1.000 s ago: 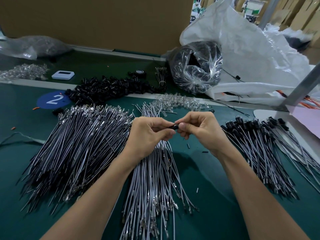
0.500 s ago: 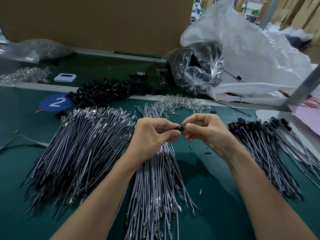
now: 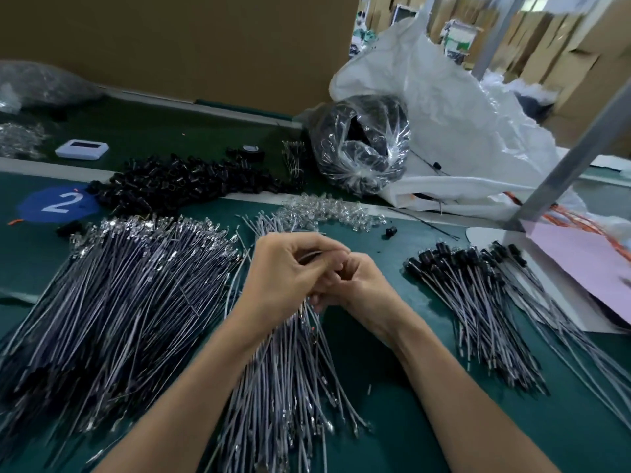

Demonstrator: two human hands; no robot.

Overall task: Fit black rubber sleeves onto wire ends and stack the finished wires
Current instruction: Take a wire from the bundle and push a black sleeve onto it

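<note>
Your left hand (image 3: 290,274) curls its fingers round a grey wire (image 3: 308,257). Your right hand (image 3: 358,290) is tucked against it, fingers curled; what they pinch is hidden, can't tell. Hands meet close, probably to push a sleeve on, but no sleeve shows there. Black sleeve pile (image 3: 184,182) far side, bare wires (image 3: 119,285) left, finished stack (image 3: 471,295) right: likely a left-to-right flow. Only writing: "2" on blue disc (image 3: 58,203).
</note>
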